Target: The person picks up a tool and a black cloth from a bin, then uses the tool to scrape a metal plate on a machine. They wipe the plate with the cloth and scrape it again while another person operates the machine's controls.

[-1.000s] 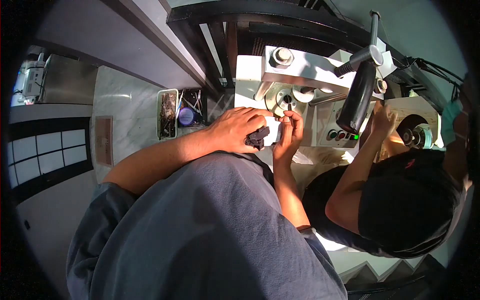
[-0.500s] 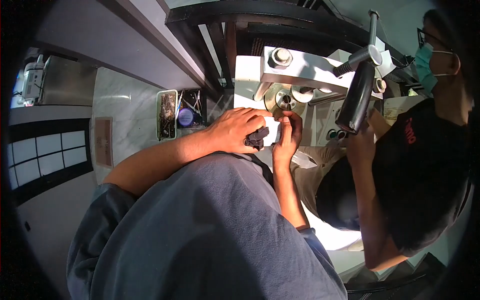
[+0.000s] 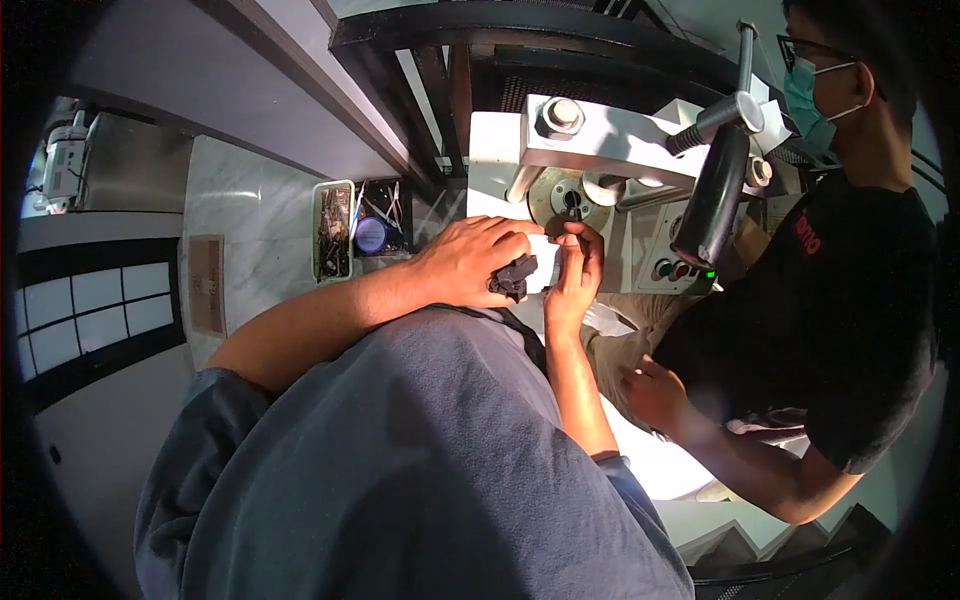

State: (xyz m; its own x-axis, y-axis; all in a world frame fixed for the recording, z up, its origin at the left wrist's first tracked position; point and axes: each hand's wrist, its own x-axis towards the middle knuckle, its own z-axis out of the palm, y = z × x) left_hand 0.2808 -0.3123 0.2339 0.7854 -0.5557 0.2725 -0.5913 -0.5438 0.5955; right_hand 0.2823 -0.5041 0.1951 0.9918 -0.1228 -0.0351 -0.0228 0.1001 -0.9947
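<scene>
My left hand (image 3: pixel 465 258) is closed, its fingers curled beside a black bunched thing (image 3: pixel 514 278) that looks like cloth or strap. A white block-like surface (image 3: pixel 543 262) lies between my two hands; what it belongs to is hidden. Thumb and fingers of my right hand (image 3: pixel 572 278) are pinched together at the white surface's far right corner. Whatever small thing they grip is too covered to make out. Just beyond my fingertips is a round metal fixture (image 3: pixel 548 197) with a dark centre hole, set in the machine.
Above the fixture runs a thick metal bar (image 3: pixel 610 145) with a large bolt and a black-handled lever (image 3: pixel 715 195). A button panel (image 3: pixel 660 240) shows a green light. A masked co-worker (image 3: pixel 800 320) sits at right. Left are a tray (image 3: pixel 334 230) and purple-lidded jar (image 3: pixel 372 235).
The co-worker has leaned leftward, and their hand has dropped from beside the lever to near their lap. A green light now shows by the panel. My hands stay almost still.
</scene>
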